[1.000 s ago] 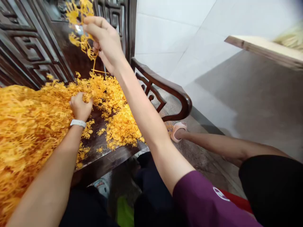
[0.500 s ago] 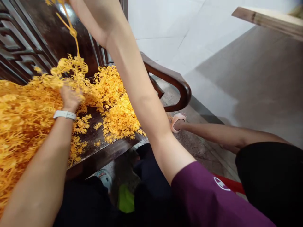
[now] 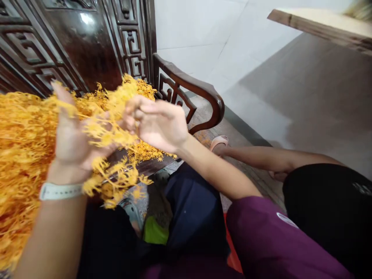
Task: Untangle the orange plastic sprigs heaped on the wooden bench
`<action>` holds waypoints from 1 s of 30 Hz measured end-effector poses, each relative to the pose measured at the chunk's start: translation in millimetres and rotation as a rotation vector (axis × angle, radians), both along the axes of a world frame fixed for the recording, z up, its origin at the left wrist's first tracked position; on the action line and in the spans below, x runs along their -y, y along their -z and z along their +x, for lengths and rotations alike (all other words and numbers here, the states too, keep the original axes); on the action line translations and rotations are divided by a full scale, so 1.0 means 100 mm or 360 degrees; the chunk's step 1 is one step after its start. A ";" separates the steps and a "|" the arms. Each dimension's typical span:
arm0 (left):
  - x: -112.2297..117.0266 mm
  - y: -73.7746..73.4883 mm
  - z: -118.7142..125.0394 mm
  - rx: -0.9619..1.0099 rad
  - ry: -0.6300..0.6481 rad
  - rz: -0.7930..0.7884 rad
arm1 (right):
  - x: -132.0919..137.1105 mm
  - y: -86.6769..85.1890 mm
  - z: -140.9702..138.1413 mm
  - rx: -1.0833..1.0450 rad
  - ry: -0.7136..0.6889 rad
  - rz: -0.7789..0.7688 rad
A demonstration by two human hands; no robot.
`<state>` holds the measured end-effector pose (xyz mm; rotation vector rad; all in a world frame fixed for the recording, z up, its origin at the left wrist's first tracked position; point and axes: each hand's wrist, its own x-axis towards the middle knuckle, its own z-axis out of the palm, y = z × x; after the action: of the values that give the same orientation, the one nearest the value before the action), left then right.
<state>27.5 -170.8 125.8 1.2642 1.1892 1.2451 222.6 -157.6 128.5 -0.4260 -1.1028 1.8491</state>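
My left hand (image 3: 72, 143), with a pale watch band (image 3: 62, 191) on its wrist, is raised palm up with its thumb stretched upward. Yellow plastic flower sprays (image 3: 107, 133) lie across its palm and thumb, held loosely, and a branch (image 3: 119, 176) dangles below it. Close beside it, my right hand (image 3: 158, 120) has its fingers curled and pinched on the yellow sprays near the fingertips. Motion blurs both sets of fingers. A big heap of the same yellow sprays (image 3: 26, 135) covers the bench to the left and behind the hands.
The dark carved wooden bench has a latticed back (image 3: 87, 46) and a curved armrest (image 3: 200, 87). A wooden board edge (image 3: 314, 29) juts in at upper right. At right are another person's leg (image 3: 261, 157) and pink slipper (image 3: 219, 141). Something bright green (image 3: 155, 231) lies on the floor.
My right hand has come down from the top of the view to meet my left. My left hand has lifted off the heap and turned palm up with sprays across it.
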 end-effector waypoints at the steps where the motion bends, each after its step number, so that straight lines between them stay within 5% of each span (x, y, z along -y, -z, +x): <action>1: 0.17 0.05 0.09 0.0211 0.0146 -0.0154 | 0.09 0.10 0.09 -0.0020 -0.0063 -0.0044; 3: 0.43 0.17 0.26 0.0342 0.0329 -0.0305 | 0.23 0.25 0.24 -0.0071 -0.0178 -0.0150; 6: 0.62 0.34 0.47 0.0207 0.0473 -0.0177 | 0.43 0.37 0.35 -0.0068 -0.0214 -0.0293; 10: 0.67 0.48 0.62 -0.0083 0.0275 0.0052 | 0.60 0.44 0.36 0.0052 -0.0014 -0.0177; 13: 0.69 0.45 0.65 -0.0310 0.0043 0.0141 | 0.61 0.51 0.34 0.0029 0.0076 -0.0130; 16: 0.73 0.35 0.64 -0.0387 -0.0031 0.0113 | 0.57 0.56 0.36 -0.0065 -0.0088 -0.0345; 21: 0.76 0.34 0.60 -0.0210 -0.0094 0.0053 | 0.47 0.57 0.41 -0.0158 -0.0245 -0.0625; 26: 0.79 0.49 0.50 -0.0157 -0.0198 0.0191 | 0.43 0.60 0.33 -0.0142 -0.0274 -0.0527; 30: 0.84 0.48 0.37 0.0108 -0.0189 -0.0017 | 0.48 0.63 0.23 -0.0033 -0.0331 -0.0479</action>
<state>64.9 -254.5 77.7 1.1481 1.2349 1.3558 245.7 -205.9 65.6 -0.4773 -0.8827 2.2104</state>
